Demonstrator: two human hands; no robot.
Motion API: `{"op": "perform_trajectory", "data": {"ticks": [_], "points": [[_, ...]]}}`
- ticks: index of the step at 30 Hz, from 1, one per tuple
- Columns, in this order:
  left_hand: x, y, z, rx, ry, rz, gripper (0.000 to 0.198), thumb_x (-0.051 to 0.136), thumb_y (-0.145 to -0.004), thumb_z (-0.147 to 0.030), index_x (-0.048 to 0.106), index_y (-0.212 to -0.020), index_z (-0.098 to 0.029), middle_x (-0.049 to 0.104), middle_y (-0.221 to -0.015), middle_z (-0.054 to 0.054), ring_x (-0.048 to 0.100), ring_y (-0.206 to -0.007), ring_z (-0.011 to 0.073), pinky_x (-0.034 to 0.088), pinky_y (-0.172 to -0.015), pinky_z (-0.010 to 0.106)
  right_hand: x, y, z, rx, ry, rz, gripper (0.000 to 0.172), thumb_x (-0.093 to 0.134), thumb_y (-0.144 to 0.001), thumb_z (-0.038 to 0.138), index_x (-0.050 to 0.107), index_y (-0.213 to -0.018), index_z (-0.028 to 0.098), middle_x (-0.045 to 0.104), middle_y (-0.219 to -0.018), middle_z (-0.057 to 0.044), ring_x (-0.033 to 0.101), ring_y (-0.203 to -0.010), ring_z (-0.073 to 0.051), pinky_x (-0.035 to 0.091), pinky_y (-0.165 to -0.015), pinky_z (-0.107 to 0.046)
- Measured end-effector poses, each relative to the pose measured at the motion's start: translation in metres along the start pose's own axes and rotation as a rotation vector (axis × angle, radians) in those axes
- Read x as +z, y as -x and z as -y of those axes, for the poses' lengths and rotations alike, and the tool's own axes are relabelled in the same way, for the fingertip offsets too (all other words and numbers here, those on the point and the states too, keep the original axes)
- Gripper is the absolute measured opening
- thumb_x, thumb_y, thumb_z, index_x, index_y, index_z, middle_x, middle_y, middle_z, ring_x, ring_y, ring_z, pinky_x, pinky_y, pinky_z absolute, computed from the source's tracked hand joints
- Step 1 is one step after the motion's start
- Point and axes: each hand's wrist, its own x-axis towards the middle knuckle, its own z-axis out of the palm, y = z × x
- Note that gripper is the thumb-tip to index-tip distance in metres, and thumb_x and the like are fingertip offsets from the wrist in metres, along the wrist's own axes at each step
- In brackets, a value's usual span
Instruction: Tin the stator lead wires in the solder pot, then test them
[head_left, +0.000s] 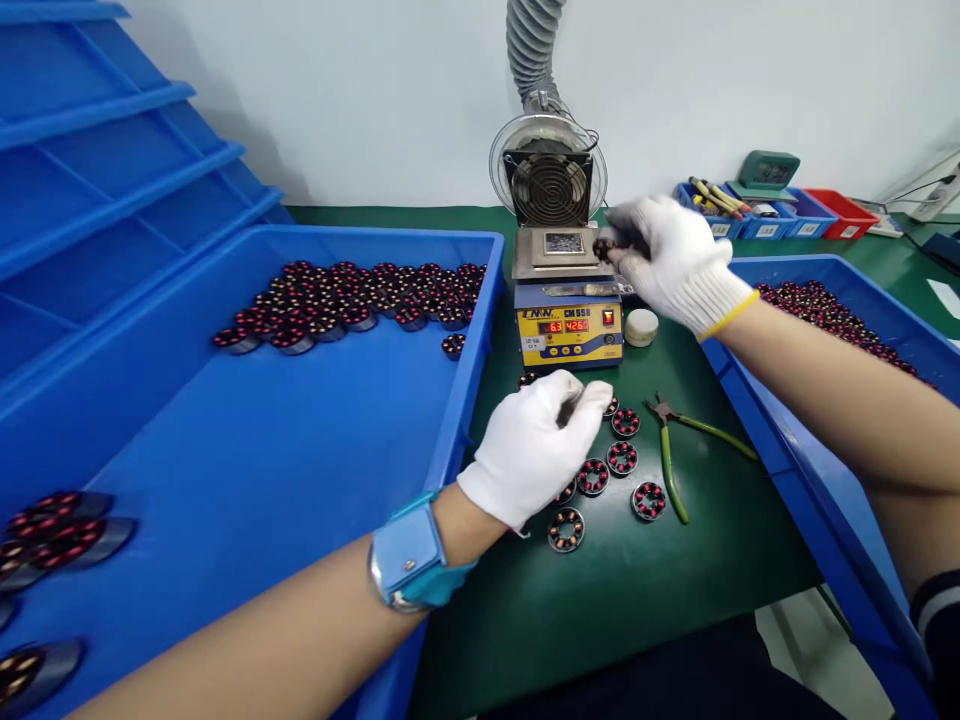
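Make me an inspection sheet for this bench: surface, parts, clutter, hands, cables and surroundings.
Surface: green tabletop.
Parts: ring-shaped coil parts on the tabletop; more in the left blue tray and the right blue tray.
Clutter: green-handled pliers, handles spread; round white container beside the yellow-and-blue unit.
Hands: both gloved; left hand over the tabletop parts, grip unclear; right hand, blurred, pinches a coil part near the unit's metal top.
Cables: thin dark cords by the fan and at far right.
Surroundings: grey hose above the fan; clock and small bins at back right.
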Motion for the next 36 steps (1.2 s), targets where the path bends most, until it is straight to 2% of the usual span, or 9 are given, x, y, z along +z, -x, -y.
{"op": "perform_trajectory", "data": {"ticks": [2, 5, 10, 17, 21, 26, 33, 36], "points": [[0.002, -0.001, 0.0, 0.012, -0.063, 0.06, 0.04, 0.051, -0.091, -0.045, 0.041, -0.061, -0.021, 0.042, -0.052, -0.004, 0.04, -0.052, 0.0124, 0.028, -0.055, 0.028, -0.004, -0.034, 0.002, -0.034, 0.21, 0.06, 0.037, 0.055, -0.086, 0.034, 0.063, -0.121, 0.026, 0.062, -0.118, -0.01, 0.06, -0.103, -0.034, 0.052, -0.083, -0.052], [0.004, 0.0, -0.001, 0.04, -0.118, 0.115, 0.044, 0.049, -0.092, -0.044, 0.033, -0.059, -0.02, 0.038, -0.052, -0.004, 0.036, -0.051, 0.0123, 0.024, -0.055, 0.029, 0.003, -0.079, 0.005, -0.057, 0.391, 0.169, 0.036, 0.054, -0.087, 0.032, 0.061, -0.122, 0.024, 0.059, -0.123, -0.012, 0.06, -0.105, -0.036, 0.052, -0.083, -0.052], [0.003, 0.0, -0.004, 0.101, -0.164, 0.186, 0.042, 0.047, -0.093, -0.04, 0.031, -0.059, -0.02, 0.043, -0.056, -0.003, 0.043, -0.055, 0.014, 0.024, -0.057, 0.03, 0.029, -0.119, 0.006, -0.06, 0.531, 0.295, 0.038, 0.054, -0.089, 0.027, 0.058, -0.127, 0.02, 0.055, -0.128, -0.016, 0.057, -0.112, -0.04, 0.049, -0.088, -0.054], [0.003, 0.0, -0.006, 0.122, -0.213, 0.274, 0.041, 0.044, -0.094, -0.041, 0.036, -0.06, -0.02, 0.051, -0.058, -0.001, 0.053, -0.057, 0.0168, 0.024, -0.056, 0.03, 0.042, -0.123, 0.025, -0.084, 0.52, 0.347, 0.038, 0.059, -0.091, 0.019, 0.058, -0.127, 0.01, 0.054, -0.128, -0.018, 0.056, -0.114, -0.035, 0.043, -0.096, -0.052], [0.003, 0.0, -0.007, 0.141, -0.226, 0.287, 0.04, 0.042, -0.095, -0.04, 0.038, -0.06, -0.02, 0.051, -0.055, -0.001, 0.054, -0.056, 0.0175, 0.021, -0.054, 0.03, 0.045, -0.12, 0.032, -0.089, 0.554, 0.365, 0.043, 0.062, -0.087, 0.016, 0.058, -0.13, 0.013, 0.055, -0.13, -0.018, 0.058, -0.111, -0.04, 0.049, -0.089, -0.055], [0.002, 0.0, -0.006, 0.147, -0.233, 0.305, 0.04, 0.042, -0.095, -0.04, 0.039, -0.061, -0.021, 0.053, -0.056, -0.001, 0.057, -0.058, 0.0189, 0.022, -0.054, 0.031, 0.05, -0.119, 0.028, -0.076, 0.536, 0.368, 0.042, 0.06, -0.088, 0.017, 0.058, -0.13, 0.013, 0.055, -0.13, -0.018, 0.058, -0.112, -0.038, 0.049, -0.092, -0.055], [0.002, 0.0, -0.005, 0.129, -0.246, 0.325, 0.04, 0.042, -0.095, -0.041, 0.04, -0.061, -0.021, 0.054, -0.057, -0.001, 0.057, -0.058, 0.019, 0.023, -0.054, 0.031, 0.056, -0.117, 0.02, -0.069, 0.52, 0.31, 0.039, 0.06, -0.086, 0.018, 0.061, -0.125, 0.014, 0.057, -0.126, -0.016, 0.061, -0.106, -0.036, 0.051, -0.088, -0.054], [0.003, 0.0, -0.004, 0.113, -0.209, 0.3, 0.038, 0.044, -0.094, -0.041, 0.04, -0.062, -0.021, 0.056, -0.06, -0.002, 0.056, -0.059, 0.0181, 0.025, -0.054, 0.031, 0.053, -0.118, 0.013, -0.034, 0.427, 0.245, 0.039, 0.062, -0.084, 0.021, 0.063, -0.123, 0.016, 0.059, -0.126, -0.013, 0.061, -0.107, -0.033, 0.049, -0.091, -0.053]]}}
